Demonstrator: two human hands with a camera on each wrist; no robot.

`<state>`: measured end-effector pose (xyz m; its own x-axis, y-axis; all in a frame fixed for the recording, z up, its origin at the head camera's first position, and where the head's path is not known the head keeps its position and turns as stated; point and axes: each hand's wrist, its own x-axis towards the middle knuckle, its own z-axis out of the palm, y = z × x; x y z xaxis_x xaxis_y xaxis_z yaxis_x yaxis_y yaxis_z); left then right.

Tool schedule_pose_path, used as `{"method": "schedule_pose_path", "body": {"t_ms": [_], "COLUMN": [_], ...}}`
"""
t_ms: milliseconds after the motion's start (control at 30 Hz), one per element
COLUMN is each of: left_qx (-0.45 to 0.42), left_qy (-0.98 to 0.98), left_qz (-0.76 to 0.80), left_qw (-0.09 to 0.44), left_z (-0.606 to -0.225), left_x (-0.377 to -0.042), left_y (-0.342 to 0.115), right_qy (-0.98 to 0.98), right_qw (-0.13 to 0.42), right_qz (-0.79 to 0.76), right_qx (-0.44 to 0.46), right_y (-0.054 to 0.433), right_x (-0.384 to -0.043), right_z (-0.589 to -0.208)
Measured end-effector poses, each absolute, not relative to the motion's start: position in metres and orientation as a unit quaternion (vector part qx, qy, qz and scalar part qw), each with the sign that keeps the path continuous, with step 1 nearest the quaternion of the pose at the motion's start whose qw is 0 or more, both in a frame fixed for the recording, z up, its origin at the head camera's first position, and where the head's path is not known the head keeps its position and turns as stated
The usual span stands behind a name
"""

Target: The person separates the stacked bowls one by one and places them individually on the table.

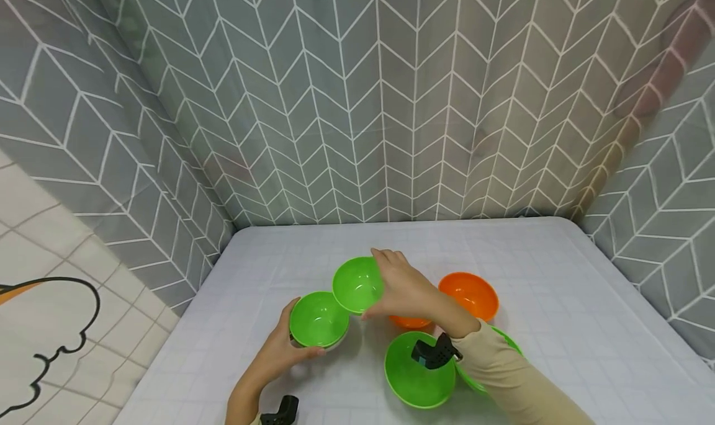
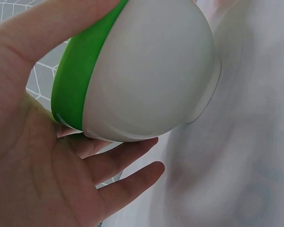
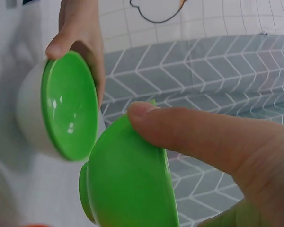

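My left hand (image 1: 279, 348) grips a green bowl (image 1: 319, 319) that sits inside a white bowl (image 2: 151, 71); the thumb lies near the rim and the fingers are around the far side. Up and to the right of these, my right hand (image 1: 403, 285) pinches another green bowl (image 1: 356, 285) between thumb and fingers. From the right wrist, this bowl's green outside (image 3: 130, 175) shows tilted beside the stacked pair. Whether the right bowl touches that pair, I cannot tell.
An orange bowl (image 1: 469, 293) stands right of my right forearm, and a second orange bowl (image 1: 410, 322) is partly hidden under the hand. Nearer me is a large green bowl (image 1: 419, 375); my sleeve covers most of another green one (image 1: 508, 339). A white cloth (image 1: 564, 288) covers the table.
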<state>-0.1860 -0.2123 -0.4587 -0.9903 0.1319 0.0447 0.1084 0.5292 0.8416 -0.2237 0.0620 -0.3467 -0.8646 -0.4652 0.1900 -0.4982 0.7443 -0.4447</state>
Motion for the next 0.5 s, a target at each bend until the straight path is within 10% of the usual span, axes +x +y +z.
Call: {"method": "schedule_pose_path", "body": {"t_ms": [500], "left_qx": [0.065], "left_qy": [0.877], "left_qz": [0.476], "left_qw": [0.015], "left_z": [-0.459], "left_x": [-0.183], "left_y": [-0.21], "right_qy": [-0.938], "right_qw": [0.047], "right_qz": [0.262], "right_qx": [0.223], "right_y": [0.131], "right_x": [-0.207], "right_z": [-0.351]}}
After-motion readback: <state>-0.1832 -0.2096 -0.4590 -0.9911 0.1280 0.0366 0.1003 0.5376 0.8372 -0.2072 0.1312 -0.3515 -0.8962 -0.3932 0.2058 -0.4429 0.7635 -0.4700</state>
